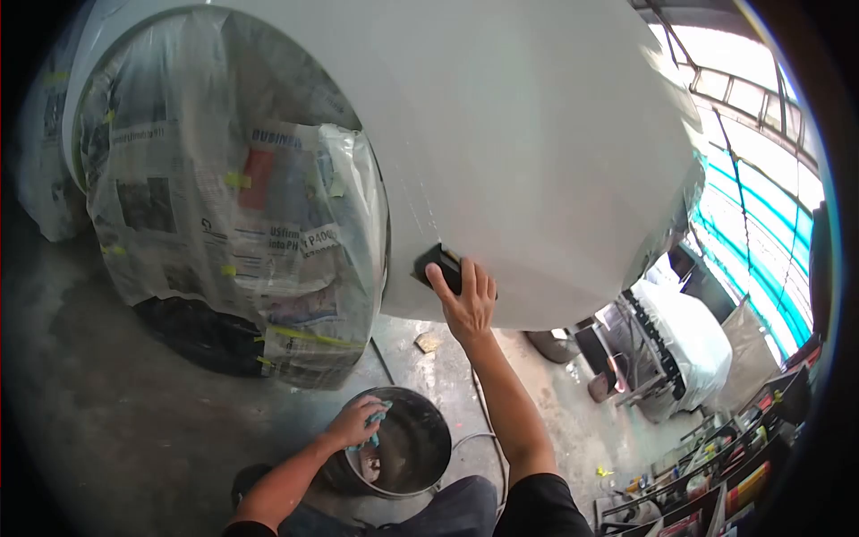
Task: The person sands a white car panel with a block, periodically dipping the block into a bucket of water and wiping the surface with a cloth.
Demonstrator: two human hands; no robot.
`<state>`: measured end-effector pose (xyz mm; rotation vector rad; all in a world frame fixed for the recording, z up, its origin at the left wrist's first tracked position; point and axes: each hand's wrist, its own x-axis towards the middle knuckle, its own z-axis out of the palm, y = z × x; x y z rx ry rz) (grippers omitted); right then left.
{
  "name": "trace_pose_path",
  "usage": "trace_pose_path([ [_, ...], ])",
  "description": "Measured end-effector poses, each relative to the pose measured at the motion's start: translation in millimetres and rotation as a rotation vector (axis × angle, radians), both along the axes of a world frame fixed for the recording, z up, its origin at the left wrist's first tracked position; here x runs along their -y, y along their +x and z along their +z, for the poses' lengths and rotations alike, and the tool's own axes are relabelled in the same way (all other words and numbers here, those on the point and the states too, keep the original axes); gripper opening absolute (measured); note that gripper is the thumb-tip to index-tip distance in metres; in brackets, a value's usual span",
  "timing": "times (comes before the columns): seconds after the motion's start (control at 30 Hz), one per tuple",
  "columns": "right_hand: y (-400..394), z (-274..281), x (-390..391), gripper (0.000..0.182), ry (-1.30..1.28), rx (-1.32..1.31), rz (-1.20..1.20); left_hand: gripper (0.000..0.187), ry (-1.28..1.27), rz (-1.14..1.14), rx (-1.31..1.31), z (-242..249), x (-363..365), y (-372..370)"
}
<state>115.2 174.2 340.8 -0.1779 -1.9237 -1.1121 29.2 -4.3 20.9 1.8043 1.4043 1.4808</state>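
Note:
My right hand is closed around a black sanding block and presses it flat on the lower part of a white car body panel. Thin wet streaks run down the panel just above the block. Lower down, my left hand hangs over a black bucket with its fingers closed on a wet teal cloth. Part of the cloth is hidden by my fingers. The bucket stands on the floor in front of my knees.
Newspaper and plastic masking covers the wheel to the left, with dark tyre showing below. A hose runs along the concrete floor beside the bucket. To the right are a plastic-covered car part and a cluttered rack.

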Motion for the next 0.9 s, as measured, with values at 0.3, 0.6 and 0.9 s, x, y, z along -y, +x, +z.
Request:
trace_pose_path([
  [0.3,116.8,-169.7,68.3,0.080,-0.981,0.274,-0.101,0.031,0.435,0.243,0.043,209.2,22.2,-41.4],
  [0.6,174.4,-278.1,104.1,0.082,-1.371,0.148,-0.113,0.045,1.187,0.840,-0.683,520.2,-43.0,-155.8],
  [0.9,173.9,-306.0,102.6,0.084,-1.465,-0.054,-0.050,0.039,0.963,0.791,-0.856,349.9,-133.4,-110.2],
])
